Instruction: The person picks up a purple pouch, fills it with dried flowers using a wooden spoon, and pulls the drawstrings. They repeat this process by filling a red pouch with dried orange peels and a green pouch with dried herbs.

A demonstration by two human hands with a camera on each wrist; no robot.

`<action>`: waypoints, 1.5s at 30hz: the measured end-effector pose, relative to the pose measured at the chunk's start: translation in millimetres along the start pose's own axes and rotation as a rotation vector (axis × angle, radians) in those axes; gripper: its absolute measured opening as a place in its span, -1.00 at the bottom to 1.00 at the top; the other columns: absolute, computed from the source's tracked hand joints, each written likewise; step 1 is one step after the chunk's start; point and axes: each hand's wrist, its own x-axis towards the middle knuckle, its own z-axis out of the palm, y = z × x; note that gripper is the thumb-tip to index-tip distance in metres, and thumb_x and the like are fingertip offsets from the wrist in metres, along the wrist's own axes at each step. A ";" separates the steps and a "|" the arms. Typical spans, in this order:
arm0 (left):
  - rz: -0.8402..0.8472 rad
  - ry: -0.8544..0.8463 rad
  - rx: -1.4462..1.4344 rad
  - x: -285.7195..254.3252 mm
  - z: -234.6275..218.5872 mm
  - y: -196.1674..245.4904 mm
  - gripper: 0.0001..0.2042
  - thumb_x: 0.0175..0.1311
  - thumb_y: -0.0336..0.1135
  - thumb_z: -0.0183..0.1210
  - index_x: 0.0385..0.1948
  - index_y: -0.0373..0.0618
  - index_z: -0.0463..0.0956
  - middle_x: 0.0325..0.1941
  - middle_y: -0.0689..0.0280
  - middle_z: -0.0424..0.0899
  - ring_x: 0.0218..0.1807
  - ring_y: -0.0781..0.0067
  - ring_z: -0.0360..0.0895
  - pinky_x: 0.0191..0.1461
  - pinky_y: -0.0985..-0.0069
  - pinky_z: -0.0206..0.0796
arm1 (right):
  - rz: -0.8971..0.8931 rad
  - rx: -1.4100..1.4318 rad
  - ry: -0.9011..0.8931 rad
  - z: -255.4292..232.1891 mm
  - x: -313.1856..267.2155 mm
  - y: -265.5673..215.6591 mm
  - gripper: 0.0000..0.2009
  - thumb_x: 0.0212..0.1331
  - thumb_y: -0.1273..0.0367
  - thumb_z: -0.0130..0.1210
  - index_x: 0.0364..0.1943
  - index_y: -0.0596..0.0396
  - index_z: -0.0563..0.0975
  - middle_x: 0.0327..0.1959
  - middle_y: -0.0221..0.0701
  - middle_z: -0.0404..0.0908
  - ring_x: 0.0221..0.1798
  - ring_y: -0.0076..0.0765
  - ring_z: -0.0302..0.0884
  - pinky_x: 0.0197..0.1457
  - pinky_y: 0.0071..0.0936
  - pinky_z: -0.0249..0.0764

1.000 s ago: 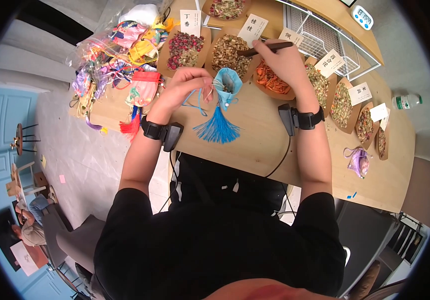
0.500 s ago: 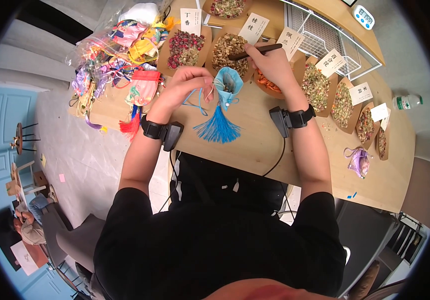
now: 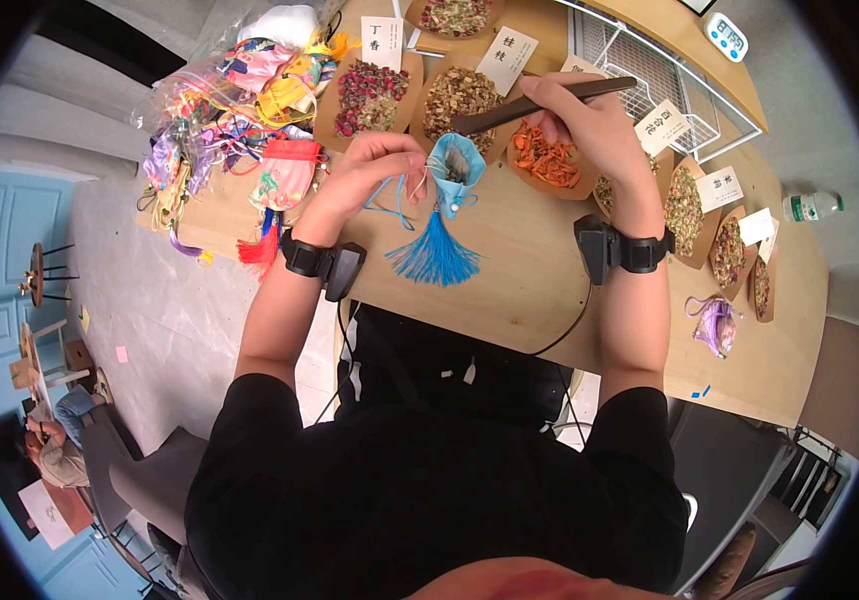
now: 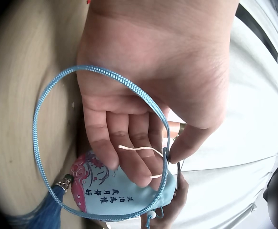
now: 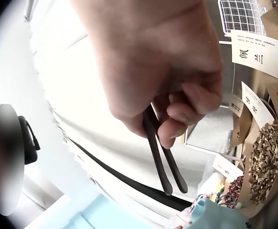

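Observation:
My left hand (image 3: 375, 172) pinches the rim of a light-blue drawstring pouch (image 3: 450, 198) between thumb and fingers. The pouch's mouth gapes upward with some filling inside, and a blue tassel (image 3: 437, 255) fans out below. A blue cord loop (image 4: 101, 69) hangs in front of that hand in the left wrist view, where the pouch (image 4: 115, 193) shows pink patterning and dark lettering. With my right hand (image 3: 590, 128) I grip dark tweezers (image 3: 512, 112), tips just above the pouch's mouth. Their two prongs (image 5: 157, 160) stand slightly apart, nothing visible between them.
Paper trays of dried herbs curve around the table's far side: chopped twigs (image 3: 460, 98), orange petals (image 3: 547, 160) and red buds (image 3: 362, 95), with name cards behind. Colourful pouches (image 3: 285, 105) pile up at left. A purple pouch (image 3: 718, 325) lies at right.
My right hand moves left over the twig tray, then back to the right; the tweezers' tips go from the twigs to just above the pouch's mouth. The left hand and pouch stay put.

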 end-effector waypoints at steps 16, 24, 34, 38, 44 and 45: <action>0.003 -0.014 0.001 0.1 -1.0 -0.4 -0.81 0.34 -0.34 0.10 -0.40 -0.28 0.57 -0.51 0.21 0.66 -0.47 0.47 0.60 -0.32 0.53 0.40 | -0.099 -0.481 0.154 16.4 20.3 51.8 -0.56 0.23 0.02 0.13 -0.41 0.19 0.66 -0.63 -0.21 0.57 -0.54 -0.17 0.51 -0.36 -0.33 0.45; 0.004 -0.016 -0.002 0.8 -1.3 -2.2 -0.81 0.34 -0.34 0.12 -0.39 -0.28 0.57 -0.51 0.20 0.66 -0.47 0.47 0.60 -0.32 0.52 0.40 | 0.031 -0.451 0.204 15.4 32.0 74.1 -0.51 0.20 0.03 0.17 -0.47 0.30 0.64 -0.76 -0.26 0.52 -0.65 -0.29 0.52 -0.47 -0.40 0.42; -0.002 -0.011 0.018 1.0 -2.1 -1.8 -0.82 0.34 -0.34 0.11 -0.40 -0.28 0.57 -0.51 0.22 0.66 -0.46 0.47 0.60 -0.33 0.51 0.41 | -0.062 -0.278 0.167 32.4 31.3 80.7 -0.60 0.23 0.08 0.14 -0.42 0.21 0.65 -0.74 -0.33 0.50 -0.64 -0.43 0.46 -0.48 -0.44 0.40; -0.005 -0.006 0.020 0.6 -1.7 -1.5 -0.81 0.34 -0.34 0.10 -0.40 -0.27 0.57 -0.51 0.22 0.66 -0.47 0.47 0.60 -0.32 0.51 0.40 | -0.038 -0.160 0.154 14.7 28.8 61.6 -0.61 0.24 0.12 0.16 -0.49 0.21 0.65 -0.73 -0.45 0.51 -0.63 -0.58 0.43 -0.51 -0.54 0.34; -0.007 -0.009 0.002 0.6 -0.8 -1.2 -0.81 0.33 -0.34 0.10 -0.41 -0.27 0.57 -0.50 0.22 0.67 -0.47 0.48 0.59 -0.31 0.52 0.39 | 0.009 -0.065 0.075 -6.7 2.8 4.7 -0.63 0.23 0.13 0.19 -0.50 0.19 0.66 -0.72 -0.52 0.49 -0.61 -0.68 0.39 -0.54 -0.68 0.23; -0.007 -0.007 0.000 0.7 -0.9 -1.4 -0.81 0.33 -0.34 0.10 -0.41 -0.27 0.57 -0.50 0.22 0.67 -0.47 0.48 0.59 -0.31 0.52 0.39 | 0.007 -0.093 0.038 -6.9 -1.0 -1.5 -0.64 0.22 0.13 0.20 -0.49 0.19 0.66 -0.72 -0.51 0.49 -0.62 -0.68 0.39 -0.54 -0.68 0.23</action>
